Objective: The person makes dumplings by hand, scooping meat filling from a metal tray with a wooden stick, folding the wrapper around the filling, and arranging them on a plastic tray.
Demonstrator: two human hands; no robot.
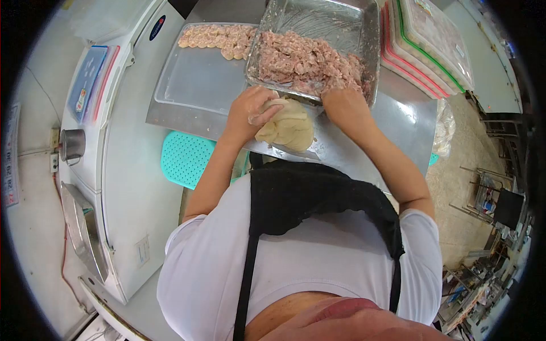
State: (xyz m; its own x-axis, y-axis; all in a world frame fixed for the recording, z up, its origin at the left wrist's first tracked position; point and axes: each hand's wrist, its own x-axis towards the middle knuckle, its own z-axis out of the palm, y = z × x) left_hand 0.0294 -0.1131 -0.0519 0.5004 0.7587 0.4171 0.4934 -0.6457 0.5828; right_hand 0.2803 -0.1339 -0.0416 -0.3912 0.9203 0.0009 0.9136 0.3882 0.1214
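A pale, layered stack of dumpling wrappers [293, 125] lies on the metal table near its front edge. My left hand [250, 113] is beside the stack's left side, its fingers curled round what looks like one pale wrapper, mostly hidden in the palm. My right hand [344, 108] reaches over the near rim of a metal tray [335, 11]; its fingertips are hidden at the minced meat [307, 59]. The meat fills the tray's near part, with smears on the bare bottom behind it. Left of it, filled dumplings [219, 38] sit in rows along the far end of a clear plastic tray [196, 79].
Stacked lidded containers [426, 42] with red and green rims stand at the table's right. Below the table's left edge is a turquoise perforated basket [186, 158]. A white freezer [136, 142] stands to the left, a metal cup [72, 143] beyond it. A plastic bag [443, 131] hangs at right.
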